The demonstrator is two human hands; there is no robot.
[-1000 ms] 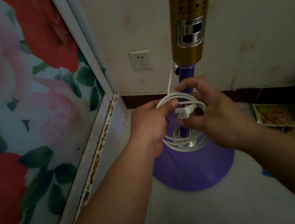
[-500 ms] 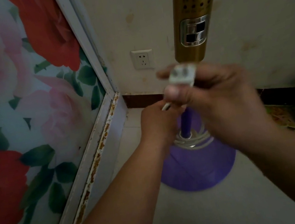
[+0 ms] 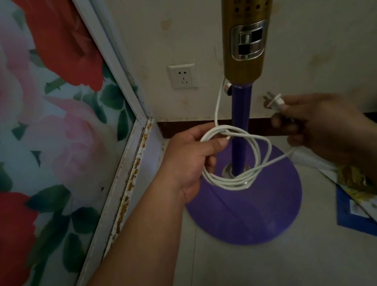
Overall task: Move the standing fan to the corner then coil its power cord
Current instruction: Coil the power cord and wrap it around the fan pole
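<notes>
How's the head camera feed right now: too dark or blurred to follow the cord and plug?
Head view: dim, darkest at the lower edges, with wide-angle bending at the sides; the white cord in the left hand reads sharp, while the right hand and plug are slightly motion-blurred.

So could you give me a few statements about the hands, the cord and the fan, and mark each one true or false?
1. The left hand grips the coiled white cord. True.
2. The plug sits in the wall socket. False: the right hand pinches it, away from the socket.
3. The fan's base is purple. True.
4. The fan's upper column is white. False: it is gold.
</notes>
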